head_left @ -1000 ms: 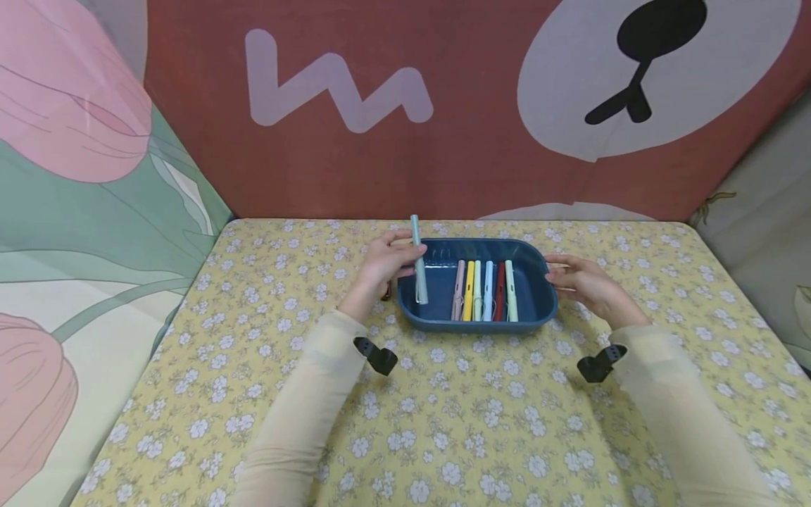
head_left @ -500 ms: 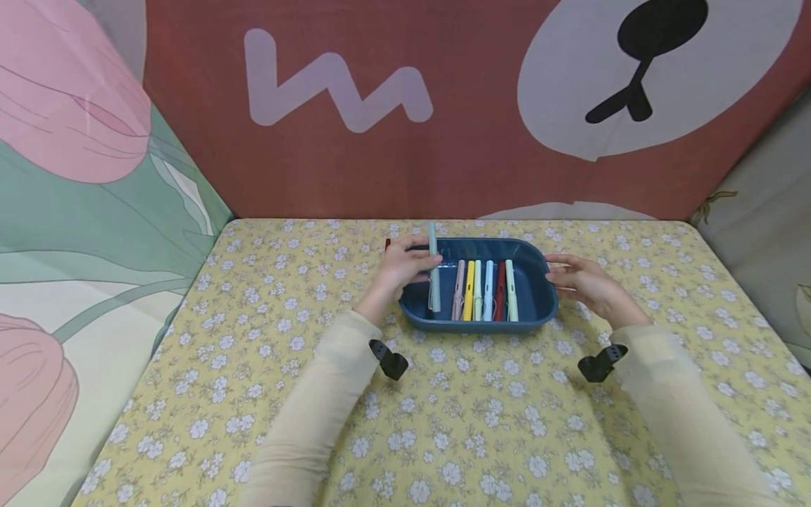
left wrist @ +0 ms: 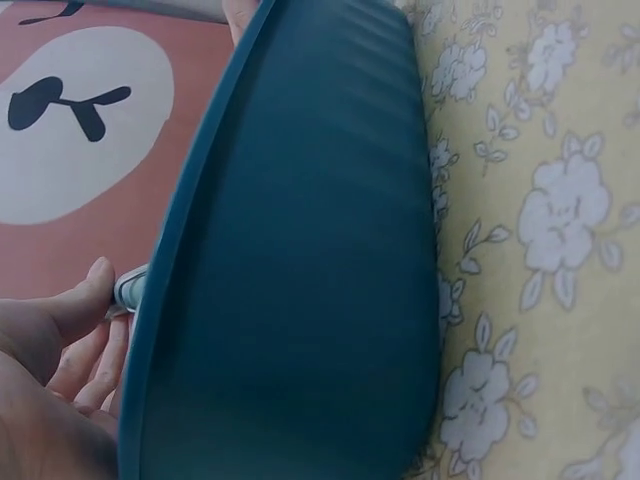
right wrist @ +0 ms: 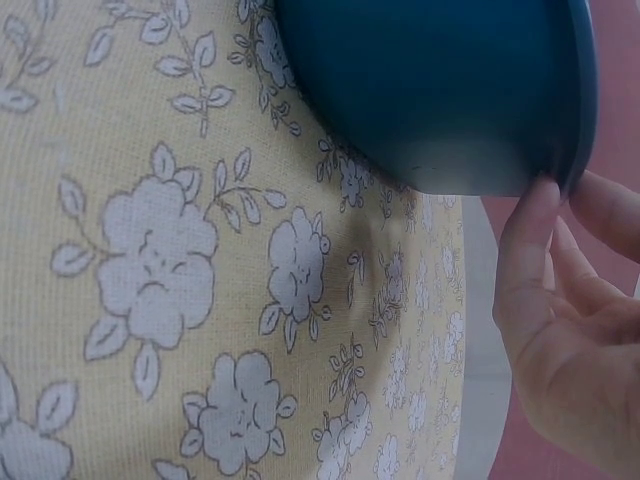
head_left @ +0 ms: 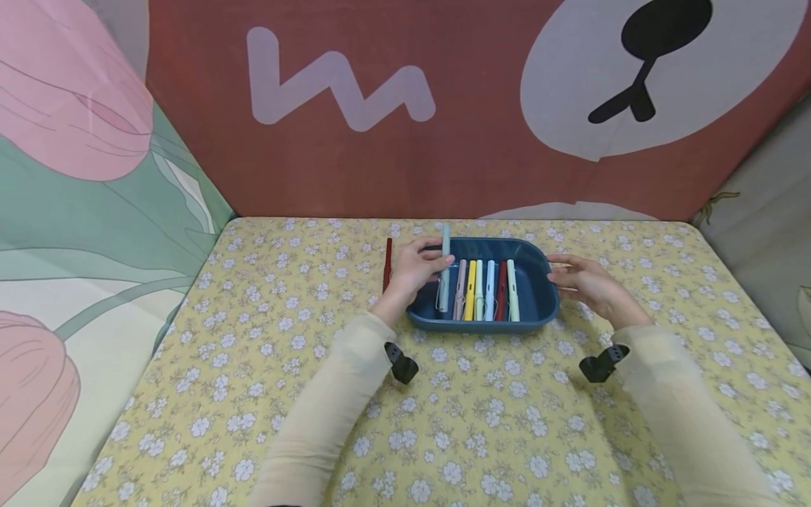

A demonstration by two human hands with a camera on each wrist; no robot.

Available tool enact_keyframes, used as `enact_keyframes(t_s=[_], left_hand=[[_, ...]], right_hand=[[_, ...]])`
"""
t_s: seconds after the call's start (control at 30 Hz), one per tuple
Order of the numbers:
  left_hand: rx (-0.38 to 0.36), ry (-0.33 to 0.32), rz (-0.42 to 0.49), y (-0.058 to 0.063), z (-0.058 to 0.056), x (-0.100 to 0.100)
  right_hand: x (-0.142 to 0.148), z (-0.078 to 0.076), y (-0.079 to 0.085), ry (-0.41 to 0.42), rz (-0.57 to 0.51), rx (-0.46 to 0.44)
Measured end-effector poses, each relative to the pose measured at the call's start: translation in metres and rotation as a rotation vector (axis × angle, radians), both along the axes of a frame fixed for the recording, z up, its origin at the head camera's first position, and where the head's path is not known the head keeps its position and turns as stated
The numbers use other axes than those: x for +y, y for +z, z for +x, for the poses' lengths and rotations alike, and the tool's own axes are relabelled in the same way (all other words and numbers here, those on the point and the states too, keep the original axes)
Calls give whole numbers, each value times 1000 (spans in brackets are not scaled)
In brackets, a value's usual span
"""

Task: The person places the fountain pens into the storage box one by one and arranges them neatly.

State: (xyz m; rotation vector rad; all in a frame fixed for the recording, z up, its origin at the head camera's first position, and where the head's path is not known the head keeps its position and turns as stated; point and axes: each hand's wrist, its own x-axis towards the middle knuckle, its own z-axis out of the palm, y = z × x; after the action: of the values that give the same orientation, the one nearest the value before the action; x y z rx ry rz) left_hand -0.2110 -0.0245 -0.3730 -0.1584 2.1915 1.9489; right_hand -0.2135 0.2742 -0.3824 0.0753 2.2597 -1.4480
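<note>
A pale blue-green pen (head_left: 445,274) with a wire clip is pinched by my left hand (head_left: 412,269) over the left end of a dark blue tray (head_left: 481,327). The pen stands close beside a row of several capped pens in the tray: pink (head_left: 460,290), yellow (head_left: 470,290), pale green, light blue (head_left: 491,290), dark red (head_left: 501,290) and another pale green one (head_left: 512,290). In the left wrist view the tray wall hides most of the held pen. My right hand (right wrist: 575,310) holds the tray's right rim, thumb outside and a fingertip at the rim's edge.
A dark red pen (head_left: 388,264) lies on the flowered tablecloth (head_left: 304,282) left of the tray, partly behind my left hand. A red printed backdrop (head_left: 443,169) rises at the table's far edge. Wrist cameras (head_left: 402,364) sit on both sleeves.
My left hand has carried the blue-green pen rightward, from the tray's left rim to beside the pink pen. The dark red pen on the tablecloth has come into view. My right hand stays put.
</note>
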Motion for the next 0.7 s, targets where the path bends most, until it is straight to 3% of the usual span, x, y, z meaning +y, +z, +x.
enact_keyframes(t_s=[0.4,0.7], left_hand=[[12,-22,-11,-4,2,9],[-52,-3,-14,-10,-3,15]], right_hand=[[0,0,0,12,0,-1],[-1,0,0,9,8,-2]])
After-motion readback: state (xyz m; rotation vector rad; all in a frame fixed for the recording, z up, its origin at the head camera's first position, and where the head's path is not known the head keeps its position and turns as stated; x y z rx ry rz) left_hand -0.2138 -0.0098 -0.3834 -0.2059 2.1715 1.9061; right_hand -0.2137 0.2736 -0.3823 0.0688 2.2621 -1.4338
